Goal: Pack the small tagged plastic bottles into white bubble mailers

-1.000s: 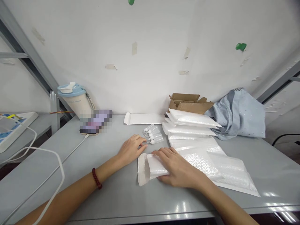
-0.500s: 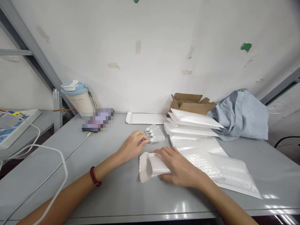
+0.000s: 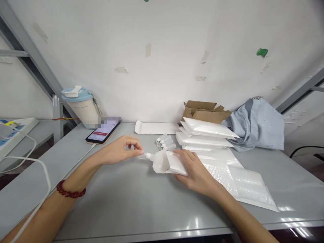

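My left hand (image 3: 118, 150) pinches the thin loop of a small clear bottle with a white cap (image 3: 150, 156). The bottle's body is hidden at the mouth of a white bubble envelope (image 3: 176, 163). Wrapped round that envelope, my right hand (image 3: 196, 172) holds it with its flap end facing left. Behind the envelope lie several small clear bottles (image 3: 167, 141) with white caps and loops. More white padded envelopes (image 3: 222, 168) are spread and stacked to the right of my right hand.
A flat white envelope (image 3: 159, 128) lies near the wall. An open cardboard box (image 3: 207, 114) and a light blue cloth (image 3: 260, 125) stand at the back right. At the left are a phone (image 3: 102, 132), a cup (image 3: 82, 108), a power strip (image 3: 17, 131) and white cables.
My left hand has moved left, now holding one bottle by its loop at the envelope's mouth. My right hand has raised the envelope slightly off the table.
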`<action>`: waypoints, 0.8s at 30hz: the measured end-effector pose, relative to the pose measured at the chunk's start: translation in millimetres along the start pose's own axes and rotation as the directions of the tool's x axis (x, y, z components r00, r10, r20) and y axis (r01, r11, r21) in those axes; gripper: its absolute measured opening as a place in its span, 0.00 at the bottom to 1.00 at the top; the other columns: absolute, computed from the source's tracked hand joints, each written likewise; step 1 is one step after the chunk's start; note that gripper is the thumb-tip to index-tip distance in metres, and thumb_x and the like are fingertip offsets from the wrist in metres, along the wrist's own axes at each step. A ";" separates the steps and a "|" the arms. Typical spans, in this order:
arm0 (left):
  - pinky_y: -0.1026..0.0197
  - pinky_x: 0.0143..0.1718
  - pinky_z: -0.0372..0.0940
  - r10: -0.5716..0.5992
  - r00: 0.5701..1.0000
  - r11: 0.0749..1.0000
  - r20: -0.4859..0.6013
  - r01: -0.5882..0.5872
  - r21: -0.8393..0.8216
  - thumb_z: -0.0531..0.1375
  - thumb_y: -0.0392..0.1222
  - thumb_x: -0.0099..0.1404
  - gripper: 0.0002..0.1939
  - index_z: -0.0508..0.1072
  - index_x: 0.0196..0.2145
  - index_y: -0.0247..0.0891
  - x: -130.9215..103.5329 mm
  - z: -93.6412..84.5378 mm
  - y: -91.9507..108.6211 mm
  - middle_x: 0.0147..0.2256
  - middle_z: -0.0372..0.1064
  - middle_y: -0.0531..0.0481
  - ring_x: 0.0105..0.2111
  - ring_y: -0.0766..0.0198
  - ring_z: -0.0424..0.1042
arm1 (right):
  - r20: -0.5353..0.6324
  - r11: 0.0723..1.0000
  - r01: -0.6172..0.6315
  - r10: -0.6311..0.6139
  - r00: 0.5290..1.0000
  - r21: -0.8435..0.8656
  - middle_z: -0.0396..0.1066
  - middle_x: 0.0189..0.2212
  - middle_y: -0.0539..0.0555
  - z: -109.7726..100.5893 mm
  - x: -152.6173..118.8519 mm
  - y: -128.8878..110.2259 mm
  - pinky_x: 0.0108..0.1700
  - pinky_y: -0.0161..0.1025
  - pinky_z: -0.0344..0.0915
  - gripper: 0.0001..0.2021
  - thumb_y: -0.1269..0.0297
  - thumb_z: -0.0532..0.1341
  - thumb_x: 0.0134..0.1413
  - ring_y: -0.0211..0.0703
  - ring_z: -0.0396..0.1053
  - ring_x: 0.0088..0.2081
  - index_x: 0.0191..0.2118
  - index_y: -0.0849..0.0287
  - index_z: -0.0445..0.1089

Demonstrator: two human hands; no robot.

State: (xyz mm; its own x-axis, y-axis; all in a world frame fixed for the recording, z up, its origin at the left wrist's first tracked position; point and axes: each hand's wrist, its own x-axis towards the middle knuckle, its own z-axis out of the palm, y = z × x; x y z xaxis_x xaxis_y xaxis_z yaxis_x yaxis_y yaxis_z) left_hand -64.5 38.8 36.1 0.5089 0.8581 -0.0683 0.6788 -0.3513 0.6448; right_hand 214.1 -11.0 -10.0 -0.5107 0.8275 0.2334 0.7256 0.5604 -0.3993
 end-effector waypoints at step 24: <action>0.61 0.38 0.60 0.335 0.897 0.939 -0.288 -0.342 0.027 0.57 0.42 0.63 0.09 0.77 0.30 0.41 1.9 54.3 20.5 0.30 0.64 0.50 0.36 0.62 0.60 | -0.147 0.997 0.073 -0.067 0.987 0.036 0.64 0.47 0.57 1.2 -2.8 -3.8 0.47 0.46 0.61 0.28 0.70 0.60 0.47 0.49 0.62 0.47 0.55 0.57 0.52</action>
State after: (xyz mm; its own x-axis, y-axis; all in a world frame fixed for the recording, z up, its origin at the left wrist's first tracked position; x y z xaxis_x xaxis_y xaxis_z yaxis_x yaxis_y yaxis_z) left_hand -20.9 12.9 7.9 0.5317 0.7600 0.3737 0.4780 -0.6336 0.6084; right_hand 212.2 -15.5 -10.2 -0.4844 0.7843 0.3876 0.6695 0.6175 -0.4128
